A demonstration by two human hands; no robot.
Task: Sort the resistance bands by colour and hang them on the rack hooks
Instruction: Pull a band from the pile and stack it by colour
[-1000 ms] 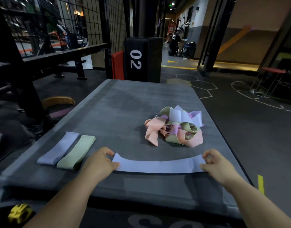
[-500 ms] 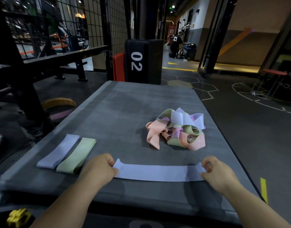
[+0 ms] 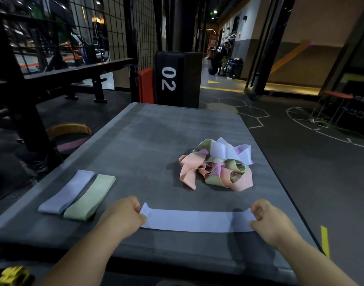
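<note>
On the left of the tabletop lie two flattened bands side by side, touching along their long edges: one lilac band and one green band. They look like the start of colour rows, each laid flat so the next of its kind can join it.

The left hand has its grip closed on the left end of a second lilac band, the held band. This one lies stretched flat across the near edge, crosswise to the sorted pair. The right hand pinches its right end, fingers curled narrow around the fabric. Pulling both ends apart probably smooths the loop before it goes beside its lilac match.

Beyond, right of centre, sits one tangled pile of unsorted bands: peach, green, pink and lilac loops twisted together, too knotted to count each colour.

No rack or hooks are in view, so hanging seems some way off.
</note>
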